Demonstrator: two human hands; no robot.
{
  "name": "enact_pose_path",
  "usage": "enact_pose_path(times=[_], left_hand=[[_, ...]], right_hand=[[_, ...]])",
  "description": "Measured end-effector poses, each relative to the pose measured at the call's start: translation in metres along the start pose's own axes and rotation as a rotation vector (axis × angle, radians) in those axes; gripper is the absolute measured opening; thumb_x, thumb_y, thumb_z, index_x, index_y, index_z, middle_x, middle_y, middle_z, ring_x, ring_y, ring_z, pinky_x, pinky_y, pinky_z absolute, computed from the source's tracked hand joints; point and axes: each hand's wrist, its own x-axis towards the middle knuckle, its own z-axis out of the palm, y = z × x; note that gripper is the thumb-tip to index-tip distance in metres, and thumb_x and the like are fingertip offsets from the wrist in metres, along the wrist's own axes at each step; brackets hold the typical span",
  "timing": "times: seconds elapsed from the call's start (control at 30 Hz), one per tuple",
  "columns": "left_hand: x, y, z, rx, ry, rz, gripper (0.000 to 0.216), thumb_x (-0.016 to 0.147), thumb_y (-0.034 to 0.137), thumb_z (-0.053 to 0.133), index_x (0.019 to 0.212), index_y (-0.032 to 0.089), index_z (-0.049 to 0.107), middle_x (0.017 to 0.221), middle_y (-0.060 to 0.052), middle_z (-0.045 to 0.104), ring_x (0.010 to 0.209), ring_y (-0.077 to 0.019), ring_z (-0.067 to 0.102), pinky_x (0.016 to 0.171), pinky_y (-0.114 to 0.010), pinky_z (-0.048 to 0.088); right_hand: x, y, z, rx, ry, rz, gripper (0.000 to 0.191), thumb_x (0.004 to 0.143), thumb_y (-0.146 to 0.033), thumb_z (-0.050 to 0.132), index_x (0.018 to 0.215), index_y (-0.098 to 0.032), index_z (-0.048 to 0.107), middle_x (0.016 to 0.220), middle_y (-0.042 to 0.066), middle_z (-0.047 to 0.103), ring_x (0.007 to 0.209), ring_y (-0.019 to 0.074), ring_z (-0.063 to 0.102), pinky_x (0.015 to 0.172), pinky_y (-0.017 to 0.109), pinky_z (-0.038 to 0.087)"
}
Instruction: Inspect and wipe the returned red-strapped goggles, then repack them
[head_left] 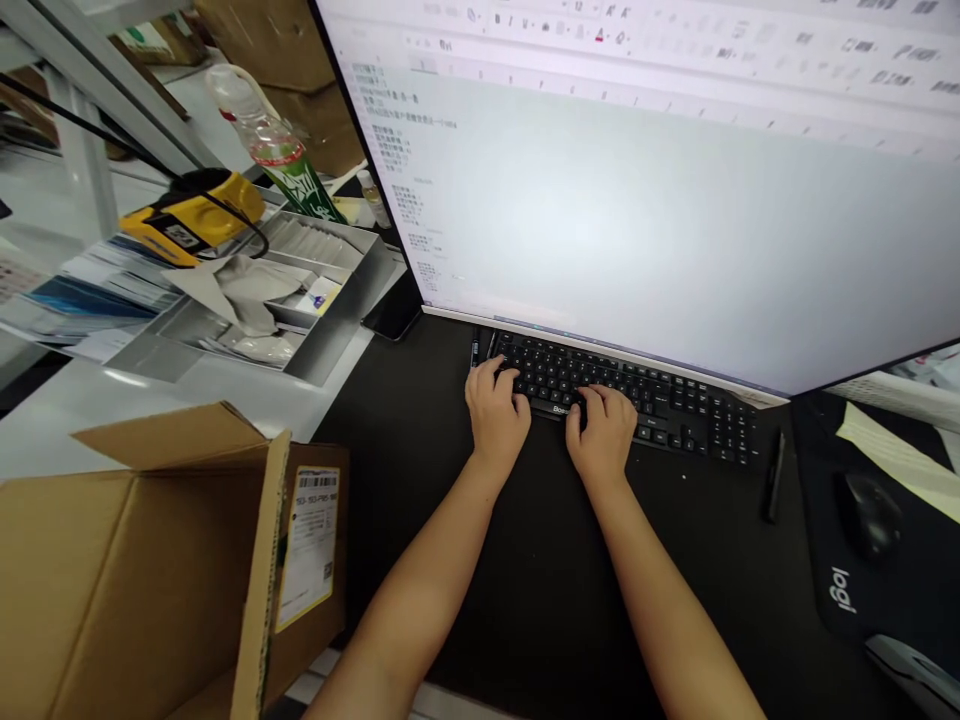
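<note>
A black keyboard lies on the dark desk, under the lower edge of a large monitor. The screen shows a spreadsheet with lines of text down its left side. My left hand rests on the keyboard's left end, fingers bent loosely over the keys and holding nothing. Over the middle keys is my right hand, its fingers apart and its thumb near the front edge. A small dark stick-like item sits just beyond my left fingers.
An open cardboard box stands at the left. Behind it are a grey divided tray, a yellow-black device, a green-labelled bottle and a phone. Rightward lie a black pen, a mouse and a mouse pad.
</note>
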Motion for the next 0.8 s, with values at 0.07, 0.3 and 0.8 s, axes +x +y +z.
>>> enact_pose_path(times=[0.07,0.3,0.8], left_hand=[[0.0003,0.0002,-0.0019,-0.003,0.008,0.001,0.031,0.079,0.001,0.051,0.100,0.019,0.066,0.127,-0.012,0.060,0.127,-0.0300,0.051,0.117,-0.056,0.036],[-0.0012,0.0010,0.0023,-0.003,-0.051,0.046,0.029,0.084,0.006,0.051,0.105,0.018,0.067,0.132,-0.014,0.058,0.131,-0.0301,0.048,0.117,-0.058,0.033],[-0.0012,0.0097,0.0033,0.106,-0.249,0.064,0.052,0.087,0.037,0.064,0.135,0.021,0.056,0.159,-0.018,0.032,0.146,-0.0367,0.030,0.121,-0.060,0.021]], right_hand=[[-0.0003,-0.0004,0.0000,-0.006,0.005,-0.013,0.026,0.093,-0.024,0.053,0.113,-0.015,0.067,0.116,0.013,0.063,0.114,0.0288,0.051,0.103,0.047,0.039],[-0.0004,-0.0027,0.0017,-0.013,0.004,-0.075,0.026,0.093,-0.023,0.053,0.113,-0.016,0.068,0.117,0.013,0.063,0.115,0.0278,0.051,0.103,0.046,0.040],[0.0000,-0.0066,0.0036,-0.108,-0.008,-0.109,0.034,0.097,-0.033,0.052,0.121,-0.014,0.065,0.133,0.015,0.057,0.124,0.0306,0.046,0.109,0.049,0.036]])
